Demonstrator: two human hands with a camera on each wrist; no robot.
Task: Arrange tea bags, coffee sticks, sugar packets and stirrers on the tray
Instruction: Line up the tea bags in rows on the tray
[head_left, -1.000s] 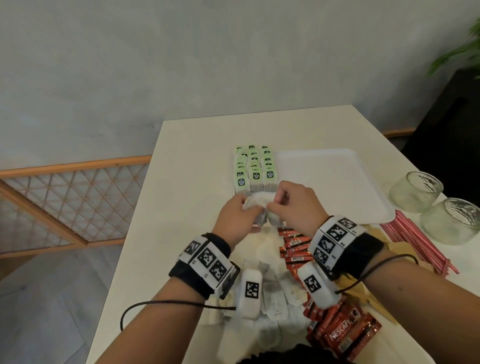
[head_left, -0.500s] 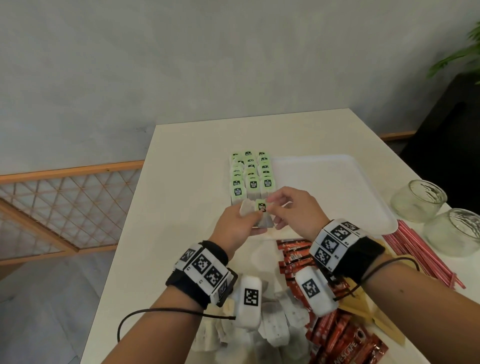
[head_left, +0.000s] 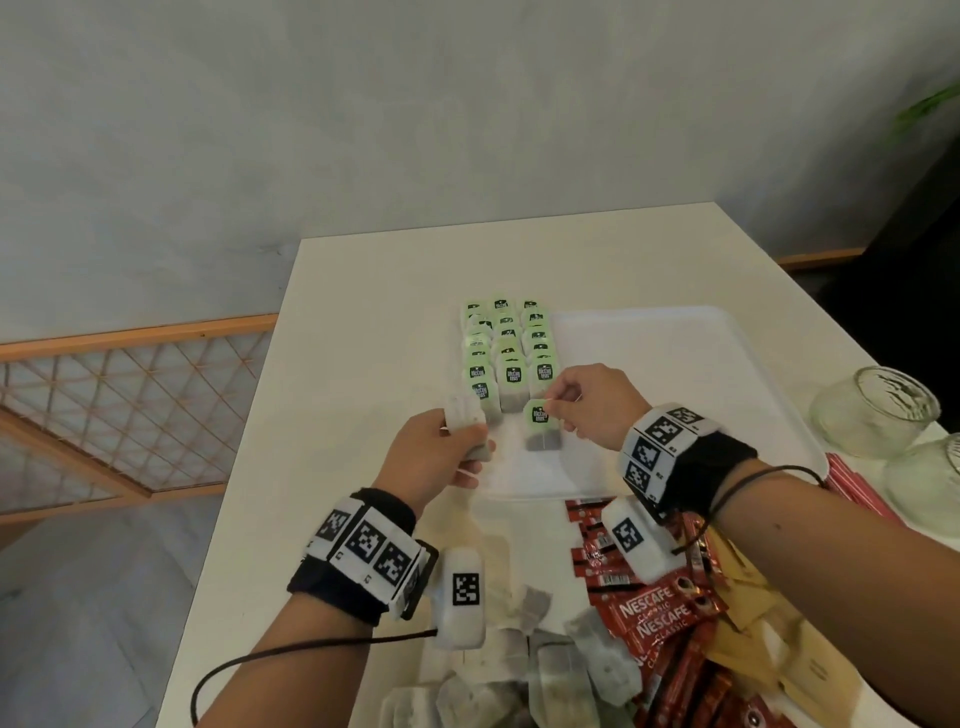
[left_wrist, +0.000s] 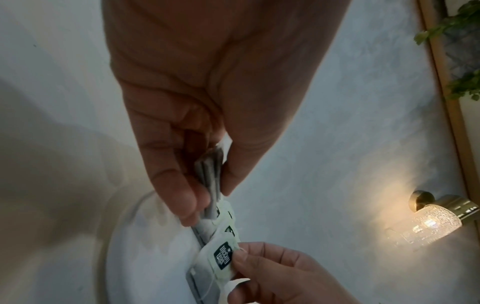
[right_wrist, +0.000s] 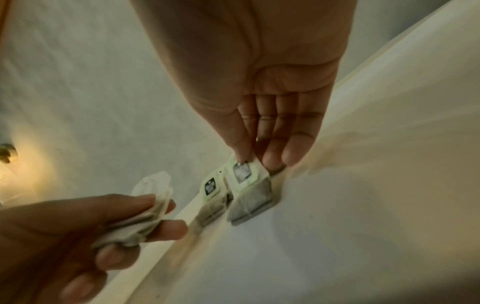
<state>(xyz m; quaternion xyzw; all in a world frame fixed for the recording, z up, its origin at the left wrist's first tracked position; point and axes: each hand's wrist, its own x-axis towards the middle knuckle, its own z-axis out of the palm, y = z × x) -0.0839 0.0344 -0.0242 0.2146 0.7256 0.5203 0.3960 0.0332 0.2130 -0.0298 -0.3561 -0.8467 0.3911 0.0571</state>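
My right hand (head_left: 558, 402) pinches the green tag of one tea bag (head_left: 541, 431), whose grey pouch hangs just above the near left part of the white tray (head_left: 675, 353); the right wrist view shows this tea bag (right_wrist: 249, 197) the same way. My left hand (head_left: 457, 447) grips a small stack of tea bags (head_left: 467, 421) left of the tray; the left wrist view shows this stack (left_wrist: 210, 185) between thumb and fingers. Three rows of green-tagged tea bags (head_left: 506, 353) lie on the tray's left side.
Loose tea bags (head_left: 545, 660) lie heaped at the near table edge, with red coffee sticks (head_left: 660, 618) and tan sugar packets (head_left: 779, 660) to their right. Red stirrers (head_left: 857, 491) and two glass jars (head_left: 878, 410) sit right of the tray.
My hands have parted: the right hand drew one tea bag out of the left hand's stack and carried it right, over the tray. The left hand stayed left, holding the others.
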